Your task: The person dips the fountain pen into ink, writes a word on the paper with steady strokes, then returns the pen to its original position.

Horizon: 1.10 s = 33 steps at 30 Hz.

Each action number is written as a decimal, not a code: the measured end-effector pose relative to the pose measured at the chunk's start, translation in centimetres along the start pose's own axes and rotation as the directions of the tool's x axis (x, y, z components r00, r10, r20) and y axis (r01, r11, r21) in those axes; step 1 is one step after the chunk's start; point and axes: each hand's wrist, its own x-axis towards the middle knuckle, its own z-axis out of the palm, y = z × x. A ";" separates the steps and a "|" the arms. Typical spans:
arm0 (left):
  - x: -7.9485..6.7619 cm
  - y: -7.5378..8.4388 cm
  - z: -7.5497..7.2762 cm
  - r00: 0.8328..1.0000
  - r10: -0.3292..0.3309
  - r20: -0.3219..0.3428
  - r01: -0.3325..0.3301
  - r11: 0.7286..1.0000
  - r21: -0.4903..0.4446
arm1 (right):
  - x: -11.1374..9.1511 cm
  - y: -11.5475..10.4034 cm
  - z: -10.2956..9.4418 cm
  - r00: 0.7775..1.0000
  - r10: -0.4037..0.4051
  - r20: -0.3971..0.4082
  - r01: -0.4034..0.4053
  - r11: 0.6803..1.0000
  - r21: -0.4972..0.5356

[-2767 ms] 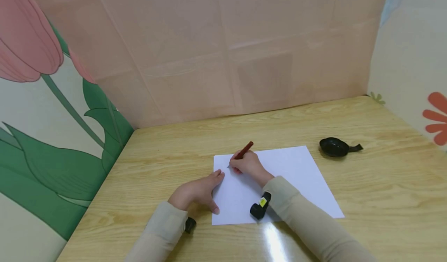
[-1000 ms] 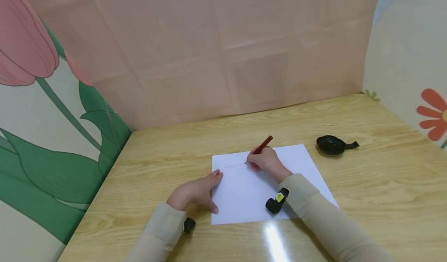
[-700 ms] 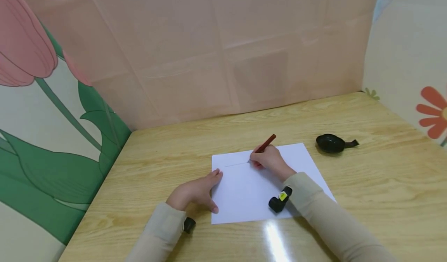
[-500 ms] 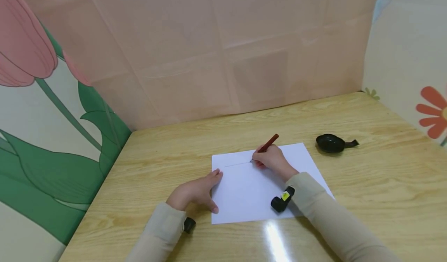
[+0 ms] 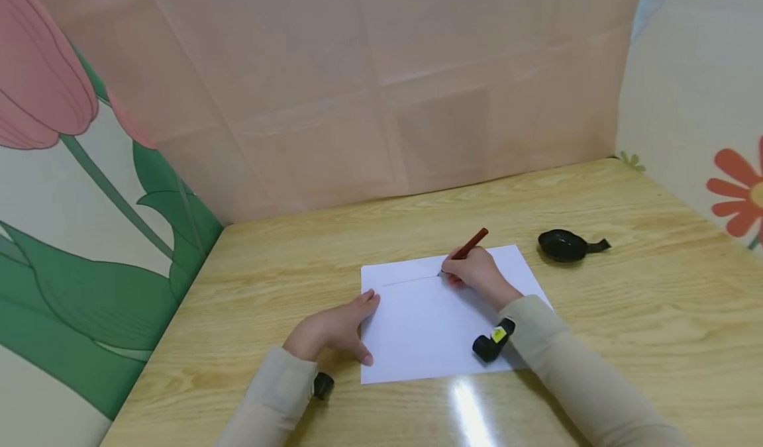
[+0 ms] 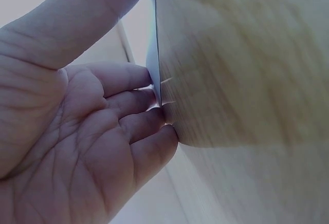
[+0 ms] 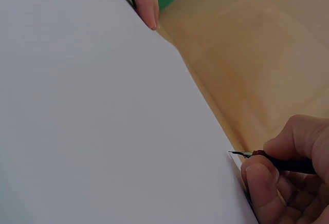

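Observation:
A white sheet of paper (image 5: 411, 331) lies on the wooden table. My left hand (image 5: 334, 328) rests at its left edge, thumb and fingers spread and their tips on the paper. In the left wrist view, the fingers of my left hand (image 6: 139, 108) touch down along the paper's edge. My right hand (image 5: 477, 271) pinches a dark red pen (image 5: 475, 238), tilted up to the right, its tip on the upper part of the sheet. A thin, nearly straight line (image 5: 411, 281) runs leftward from the tip. In the right wrist view, the pen's pointed tip (image 7: 239, 153) shows past my right fingertips.
A small black oval dish with a short handle (image 5: 563, 246) sits right of the paper on the wooden table (image 5: 286, 255). A pinkish-brown sheet (image 5: 310, 89) covers the back. Flower-painted walls flank both sides. Black cameras are strapped to both wrists.
My right hand has moved rightward across the paper with the pen, and the drawn line has grown longer behind the tip. My left hand has stayed in place on the paper's left edge.

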 end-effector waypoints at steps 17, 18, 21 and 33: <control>-0.1 0.1 -0.1 1.000 0.004 0.001 -0.004 1.000 -0.002 | -0.1 0.7 -2.0 1.000 -0.007 -0.007 0.007 1.000 0.004; -0.1 0.1 -0.1 1.000 0.004 0.000 -0.004 1.000 -0.002 | -0.2 0.7 -2.1 1.000 -0.005 -0.007 0.005 1.000 0.005; -0.1 0.0 0.0 1.000 0.004 0.000 -0.004 1.000 -0.002 | -0.2 0.7 -2.3 1.000 -0.001 -0.006 0.001 1.000 0.006; 0.0 0.1 0.0 1.000 -0.014 -0.001 0.014 1.000 -0.013 | -0.3 1.2 -3.6 1.000 -0.024 -0.011 0.024 1.000 -0.017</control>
